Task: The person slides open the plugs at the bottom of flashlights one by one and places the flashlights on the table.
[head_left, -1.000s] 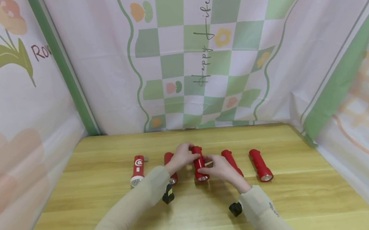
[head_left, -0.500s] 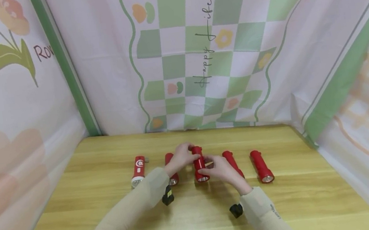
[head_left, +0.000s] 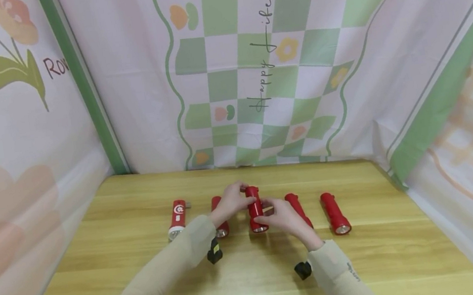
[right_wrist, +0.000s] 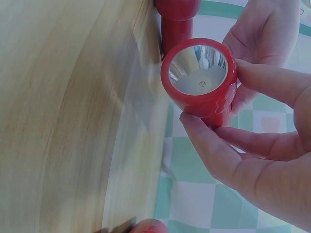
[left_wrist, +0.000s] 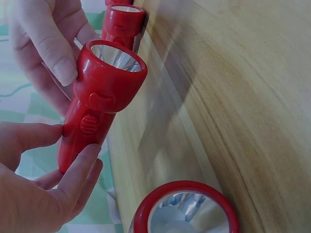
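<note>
A red flashlight [head_left: 255, 210] is held by both hands just above the wooden table, its lens end facing the person. The left hand [head_left: 233, 201] pinches its rear end between thumb and fingers; in the left wrist view that grip lies beside the ridged switch [left_wrist: 90, 124]. Around the wide head, the right hand [head_left: 282, 215] closes its thumb and fingers, and the reflector [right_wrist: 199, 70] shows unlit in the right wrist view. Another red flashlight [head_left: 222, 230] lies partly behind the left hand. To the right of the right hand lies a further red flashlight [head_left: 295, 207].
A red flashlight with a white head ring [head_left: 177, 220] lies at the left of the row. At the right lies one more red flashlight [head_left: 335, 213]. The wooden table [head_left: 246, 286] ends at a printed curtain [head_left: 232, 118] behind and at both sides.
The view shifts slightly between the first two frames. Both hands keep their grip on the flashlight, which rises very slightly at the end. The other flashlights stay in place.
</note>
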The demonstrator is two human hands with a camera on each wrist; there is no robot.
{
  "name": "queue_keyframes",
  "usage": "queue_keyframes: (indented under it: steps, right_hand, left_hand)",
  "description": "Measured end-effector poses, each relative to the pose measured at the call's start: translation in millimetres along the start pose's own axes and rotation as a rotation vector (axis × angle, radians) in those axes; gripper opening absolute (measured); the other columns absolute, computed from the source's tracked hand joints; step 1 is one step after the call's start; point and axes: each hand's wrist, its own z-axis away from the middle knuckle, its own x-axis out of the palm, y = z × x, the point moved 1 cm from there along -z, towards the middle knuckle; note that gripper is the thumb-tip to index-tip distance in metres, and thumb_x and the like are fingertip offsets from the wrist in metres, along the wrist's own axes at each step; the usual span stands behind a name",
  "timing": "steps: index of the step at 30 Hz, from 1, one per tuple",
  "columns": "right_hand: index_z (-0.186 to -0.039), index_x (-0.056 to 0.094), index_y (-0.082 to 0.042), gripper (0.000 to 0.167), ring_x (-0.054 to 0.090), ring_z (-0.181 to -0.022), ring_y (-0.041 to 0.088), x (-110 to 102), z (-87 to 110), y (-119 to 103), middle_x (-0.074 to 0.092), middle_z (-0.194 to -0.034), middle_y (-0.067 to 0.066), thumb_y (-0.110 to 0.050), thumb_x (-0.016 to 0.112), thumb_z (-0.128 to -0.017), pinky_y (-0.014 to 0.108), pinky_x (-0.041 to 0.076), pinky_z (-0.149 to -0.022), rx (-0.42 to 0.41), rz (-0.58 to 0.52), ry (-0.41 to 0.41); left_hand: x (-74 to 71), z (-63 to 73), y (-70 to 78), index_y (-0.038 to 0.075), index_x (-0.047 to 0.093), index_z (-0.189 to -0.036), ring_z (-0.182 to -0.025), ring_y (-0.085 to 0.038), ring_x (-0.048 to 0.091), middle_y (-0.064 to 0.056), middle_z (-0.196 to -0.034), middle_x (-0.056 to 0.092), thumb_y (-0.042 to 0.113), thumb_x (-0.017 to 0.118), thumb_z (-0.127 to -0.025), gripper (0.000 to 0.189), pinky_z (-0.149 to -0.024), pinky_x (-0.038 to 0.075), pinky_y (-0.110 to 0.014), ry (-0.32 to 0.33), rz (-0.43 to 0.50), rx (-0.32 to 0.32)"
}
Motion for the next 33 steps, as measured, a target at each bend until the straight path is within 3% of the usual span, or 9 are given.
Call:
queue_keyframes:
  steps: [9,22,33]
  right_hand:
    - [-0.136,0.053,0.004,0.055,0.069,-0.106,0.036,0.0,0.0,-0.6,0.064,-0.128,0.023,-0.015,0.074,-0.088,0.040,0.062,-0.082,-0.002,-0.010,-0.002]
    - [-0.133,0.055,0.003,0.053,0.069,-0.105,0.036,1.3,-0.7,-1.0,0.065,-0.125,0.022,-0.012,0.075,-0.086,0.040,0.062,-0.082,-0.011,-0.006,-0.002]
    - [-0.134,0.054,0.002,0.055,0.068,-0.108,0.036,2.5,0.1,-0.6,0.064,-0.128,0.021,-0.013,0.076,-0.086,0.041,0.062,-0.084,0.007,-0.021,0.004]
  left_hand:
    - [-1.7,3.2,1.8,-0.002,0.058,-0.120,-0.104,-0.032,0.067,-0.024,-0.124,0.063,0.012,0.072,-0.087,0.038,-0.086,0.060,-0.036,-0.004,-0.003,-0.004]
    - [-4.2,6.3,-0.1,-0.001,0.058,-0.116,-0.114,-0.037,0.063,-0.023,-0.121,0.064,0.011,0.071,-0.088,0.034,-0.090,0.059,-0.040,-0.005,0.026,0.032]
    - [-4.6,9.6,0.1,-0.002,0.055,-0.117,-0.105,-0.031,0.066,-0.024,-0.122,0.062,0.009,0.070,-0.089,0.034,-0.081,0.062,-0.034,-0.013,0.065,0.009]
